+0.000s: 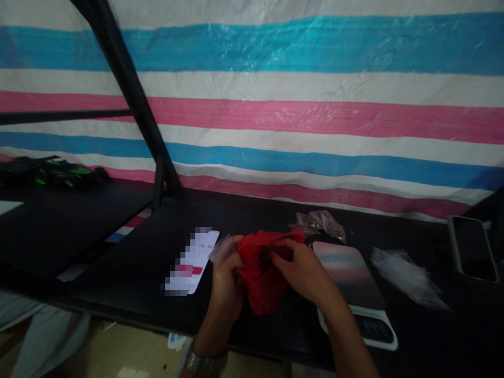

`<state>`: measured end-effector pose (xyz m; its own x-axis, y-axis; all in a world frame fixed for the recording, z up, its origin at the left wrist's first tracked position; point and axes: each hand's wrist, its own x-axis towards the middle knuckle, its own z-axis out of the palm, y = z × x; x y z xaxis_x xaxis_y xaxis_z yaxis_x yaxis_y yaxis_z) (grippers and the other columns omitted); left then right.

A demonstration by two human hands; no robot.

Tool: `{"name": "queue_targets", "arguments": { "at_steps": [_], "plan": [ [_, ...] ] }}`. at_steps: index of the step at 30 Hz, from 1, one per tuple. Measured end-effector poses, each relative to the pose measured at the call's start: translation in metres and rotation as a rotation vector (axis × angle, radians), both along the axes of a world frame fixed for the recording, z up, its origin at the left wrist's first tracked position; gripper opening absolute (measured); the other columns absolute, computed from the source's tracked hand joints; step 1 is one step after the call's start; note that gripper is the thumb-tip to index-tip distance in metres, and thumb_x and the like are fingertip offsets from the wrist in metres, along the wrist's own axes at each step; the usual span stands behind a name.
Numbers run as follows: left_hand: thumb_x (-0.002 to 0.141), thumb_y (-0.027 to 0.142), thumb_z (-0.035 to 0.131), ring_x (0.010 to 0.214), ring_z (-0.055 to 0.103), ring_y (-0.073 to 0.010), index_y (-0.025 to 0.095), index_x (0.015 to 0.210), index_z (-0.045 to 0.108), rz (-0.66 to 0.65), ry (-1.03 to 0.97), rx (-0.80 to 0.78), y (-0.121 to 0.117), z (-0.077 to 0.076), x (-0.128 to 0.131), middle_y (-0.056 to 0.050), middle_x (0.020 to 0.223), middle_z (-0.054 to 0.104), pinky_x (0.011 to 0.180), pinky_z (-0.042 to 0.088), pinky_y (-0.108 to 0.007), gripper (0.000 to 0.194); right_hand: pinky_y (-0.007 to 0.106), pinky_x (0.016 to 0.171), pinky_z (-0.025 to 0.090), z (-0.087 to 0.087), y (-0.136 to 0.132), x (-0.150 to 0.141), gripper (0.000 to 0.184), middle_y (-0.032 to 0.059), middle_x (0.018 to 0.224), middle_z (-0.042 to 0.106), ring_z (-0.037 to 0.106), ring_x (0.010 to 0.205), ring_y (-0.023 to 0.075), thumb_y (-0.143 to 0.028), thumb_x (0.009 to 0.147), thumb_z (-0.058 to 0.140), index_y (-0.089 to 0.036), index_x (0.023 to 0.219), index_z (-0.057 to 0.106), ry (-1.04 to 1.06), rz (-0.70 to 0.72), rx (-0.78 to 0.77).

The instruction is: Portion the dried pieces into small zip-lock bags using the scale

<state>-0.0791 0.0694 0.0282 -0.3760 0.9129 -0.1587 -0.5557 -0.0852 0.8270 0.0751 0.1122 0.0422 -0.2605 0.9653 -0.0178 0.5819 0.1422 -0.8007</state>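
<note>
Gripped by both hands (226,286) — red bag (260,278), dark contents inside.

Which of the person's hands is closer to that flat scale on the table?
Right. The right hand holds the red bag just beside the scale, its wrist over the scale's near corner. The left hand grips the bag's far side.

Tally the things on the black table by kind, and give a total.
Red plastic bag, held in both hands: 1
Clear plastic bags: 2
Phones: 2
Scale: 1
Dark and green bundle: 1
Total: 7
</note>
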Motion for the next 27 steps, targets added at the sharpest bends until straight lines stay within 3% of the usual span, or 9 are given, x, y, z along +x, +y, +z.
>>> {"name": "queue_targets", "arguments": {
  "at_steps": [6,9,12,17,22,27],
  "plan": [
    [0.049,0.021,0.059,0.06,0.058,-0.0141,0.022,0.086,0.07,0.029,0.0,-0.022,-0.002,0.003,0.002,0.004,0.069,0.062,0.058,0.048,-0.026,0.039,0.039,0.098,0.049,0.01,-0.007,-0.002,0.024,0.0064,0.117,0.082,0.074,0.11,0.0265,-0.021,0.096,0.068,-0.024,0.117,0.079,-0.2,0.057,0.119],
    [0.05,0.02,0.061,0.065,0.059,-0.0157,0.021,0.084,0.07,0.042,0.069,-0.038,-0.003,0.002,-0.001,0.004,0.072,0.064,0.059,0.046,-0.026,0.036,0.043,0.101,0.045,0.017,-0.009,-0.001,0.027,0.0096,0.124,0.078,0.068,0.12,0.0312,-0.018,0.092,0.07,-0.024,0.118,0.079,-0.405,0.014,0.203],
    [0.055,0.019,0.067,0.072,0.061,-0.0177,0.02,0.083,0.071,0.055,0.188,-0.085,-0.006,0.0,-0.006,0.001,0.078,0.068,0.064,0.047,-0.027,0.028,0.043,0.1,0.044,0.022,-0.009,0.001,0.025,0.0113,0.124,0.077,0.066,0.123,0.0319,-0.018,0.093,0.069,-0.022,0.117,0.078,-0.512,-0.023,0.185],
    [0.065,0.031,0.068,0.083,0.068,-0.0243,0.021,0.086,0.07,-0.064,0.361,-0.249,-0.013,0.002,-0.008,-0.003,0.084,0.072,0.073,0.052,-0.034,0.024,0.042,0.099,0.042,0.023,-0.011,-0.001,0.021,0.0116,0.124,0.079,0.066,0.12,0.0317,-0.02,0.097,0.068,-0.02,0.116,0.076,-0.539,0.014,0.147],
    [0.061,0.027,0.067,0.072,0.063,-0.018,0.023,0.08,0.064,-0.048,0.204,-0.182,-0.013,0.002,-0.004,0.0,0.08,0.069,0.061,0.044,-0.026,0.019,0.043,0.1,0.043,0.023,-0.015,-0.006,0.02,0.01,0.121,0.08,0.067,0.118,0.0322,-0.02,0.095,0.071,-0.022,0.114,0.077,-0.49,0.048,0.151],
    [0.062,0.026,0.066,0.074,0.063,-0.0179,0.022,0.08,0.064,-0.044,0.196,-0.141,-0.01,-0.001,0.0,-0.001,0.083,0.068,0.062,0.046,-0.027,0.019,0.036,0.09,0.048,0.018,-0.012,-0.002,0.018,0.007,0.113,0.083,0.074,0.108,0.0274,-0.02,0.094,0.069,-0.024,0.107,0.081,-0.288,0.094,0.091]
  ]
}}
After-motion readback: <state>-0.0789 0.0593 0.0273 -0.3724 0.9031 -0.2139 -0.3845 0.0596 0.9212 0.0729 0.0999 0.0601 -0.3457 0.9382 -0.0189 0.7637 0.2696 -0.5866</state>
